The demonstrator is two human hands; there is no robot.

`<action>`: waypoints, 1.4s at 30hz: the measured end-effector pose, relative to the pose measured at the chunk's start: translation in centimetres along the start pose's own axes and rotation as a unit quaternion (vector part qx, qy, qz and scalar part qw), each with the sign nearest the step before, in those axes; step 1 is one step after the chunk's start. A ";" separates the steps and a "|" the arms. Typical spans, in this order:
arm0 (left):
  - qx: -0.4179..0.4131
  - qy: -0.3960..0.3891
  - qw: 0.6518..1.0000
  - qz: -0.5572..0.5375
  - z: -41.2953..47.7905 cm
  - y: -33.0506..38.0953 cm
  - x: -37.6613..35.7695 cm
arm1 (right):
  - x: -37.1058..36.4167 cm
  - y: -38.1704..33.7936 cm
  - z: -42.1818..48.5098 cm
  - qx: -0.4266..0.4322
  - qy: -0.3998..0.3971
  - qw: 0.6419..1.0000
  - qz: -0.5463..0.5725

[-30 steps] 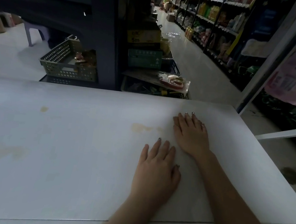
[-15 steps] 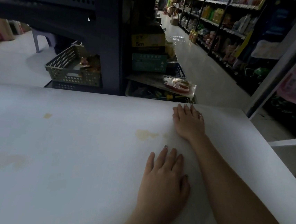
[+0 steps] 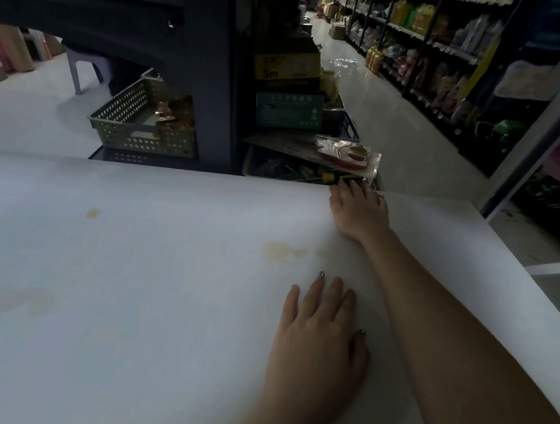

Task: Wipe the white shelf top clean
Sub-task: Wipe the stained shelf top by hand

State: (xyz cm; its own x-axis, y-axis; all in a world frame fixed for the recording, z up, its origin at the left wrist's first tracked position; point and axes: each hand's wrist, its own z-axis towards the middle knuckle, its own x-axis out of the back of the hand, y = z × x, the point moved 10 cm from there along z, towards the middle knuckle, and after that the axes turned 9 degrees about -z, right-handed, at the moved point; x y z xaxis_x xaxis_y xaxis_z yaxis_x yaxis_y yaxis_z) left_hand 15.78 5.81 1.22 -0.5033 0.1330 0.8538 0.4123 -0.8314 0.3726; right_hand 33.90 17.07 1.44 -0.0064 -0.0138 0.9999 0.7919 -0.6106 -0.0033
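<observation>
The white shelf top (image 3: 128, 282) fills the lower part of the head view. It bears yellowish stains: one in the middle (image 3: 276, 249), a small one further left (image 3: 93, 213) and a faint patch near the left edge (image 3: 7, 298). My left hand (image 3: 319, 338) lies flat on the surface just below the middle stain, fingers straight. My right hand (image 3: 359, 211) lies flat at the far edge, fingertips reaching over it. Neither hand holds anything, and no cloth is in view.
Beyond the far edge stand a perforated basket (image 3: 143, 123), a dark plastic rack (image 3: 120, 8), stacked boxes (image 3: 289, 86) and a packet of scissors (image 3: 346, 153). A shop aisle with stocked shelves (image 3: 440, 56) runs off at the upper right.
My right hand has slid away from me across the surface to the far edge. My left hand has stayed flat in about the same place.
</observation>
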 end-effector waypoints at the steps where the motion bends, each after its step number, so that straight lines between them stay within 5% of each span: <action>1: 0.000 0.000 1.000 0.000 0.0 0.0 0.0 | 0.0 0.0 0.0 0.000 0.001 1.000 0.000; 42: 0.000 -0.028 0.999 0.035 -1.0 -1.1 2.3 | -0.3 -0.5 -11.8 0.030 0.002 0.999 -0.011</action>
State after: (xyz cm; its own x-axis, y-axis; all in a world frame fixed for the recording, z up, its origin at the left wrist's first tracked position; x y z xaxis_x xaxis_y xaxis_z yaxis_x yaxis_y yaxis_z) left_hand 13.42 6.48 2.37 -0.4298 0.1055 0.8967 0.4449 -0.8395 0.3120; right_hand 26.30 8.05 0.98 -0.0273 -0.0039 0.9996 0.8264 -0.5627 0.0203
